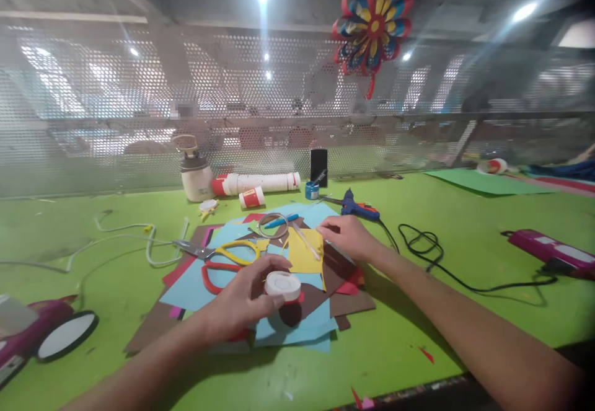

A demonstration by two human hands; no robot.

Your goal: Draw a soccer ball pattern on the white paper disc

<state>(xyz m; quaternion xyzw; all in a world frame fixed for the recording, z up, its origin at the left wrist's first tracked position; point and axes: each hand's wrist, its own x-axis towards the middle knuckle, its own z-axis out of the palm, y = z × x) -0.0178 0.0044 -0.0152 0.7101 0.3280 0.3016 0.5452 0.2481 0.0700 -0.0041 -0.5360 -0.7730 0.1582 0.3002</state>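
Note:
My left hand (253, 296) is closed round the side of a small white round piece (283, 284), its flat face turned up and some red showing beneath. My right hand (348, 236) has its fingertips together at the upper right corner of a yellow sheet (300, 256). A thin white stick (307, 242) lies across that sheet. Beside my left hand are scissors (198, 249) with yellow and red handles. Blue paper (297, 330) and brown paper (153, 324) are piled underneath. A ring (273, 225) and a blue pen (281, 221) rest at the back of the pile.
Behind the pile stand a sprayer bottle (197, 178), a white tube (263, 182), a red-and-white paper cup (251, 197) and a blue jar (312, 190). A blue glue gun (359, 205) trails a black cord (465, 284) rightwards. Magenta devices lie at both sides. A paper flower (375, 25) hangs above.

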